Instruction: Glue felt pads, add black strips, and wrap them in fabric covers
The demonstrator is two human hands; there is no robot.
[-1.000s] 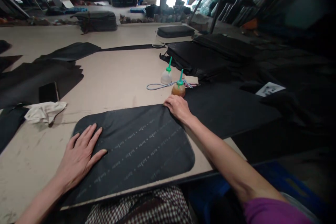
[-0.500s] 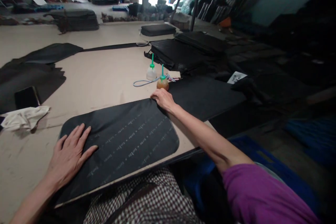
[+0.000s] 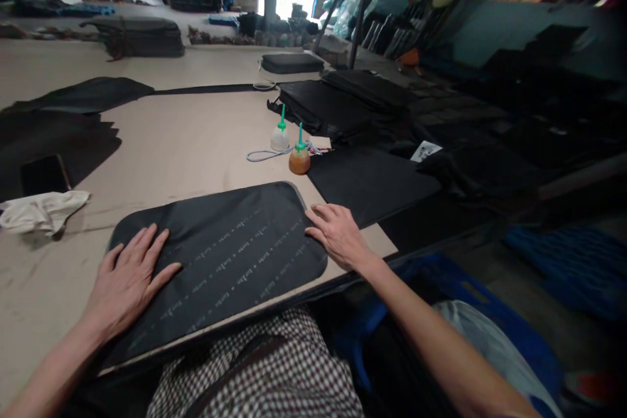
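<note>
A black panel (image 3: 235, 255) with rounded corners and rows of pale printed lettering lies flat at the near edge of the table. My left hand (image 3: 130, 274) rests on its left part, palm down with the fingers spread. At the panel's right edge is my right hand (image 3: 337, 235), its fingers stretched out and the fingertips touching the rim. Beyond the panel stand two squeeze bottles with green nozzles: one with brown liquid (image 3: 299, 160) and a whitish one (image 3: 280, 137). A grey cord (image 3: 264, 155) loops beside them.
Black sheets (image 3: 377, 176) lie to the right, with more black pieces (image 3: 49, 137) at the left. A white cloth (image 3: 44, 210) and a dark phone (image 3: 45, 174) are on the left side. Below the table at right sits a blue crate (image 3: 490, 294) with clear plastic inside.
My right hand has moved from the panel's far right corner, near the brown bottle, toward me along the right edge. My left hand stays in place on the panel.
</note>
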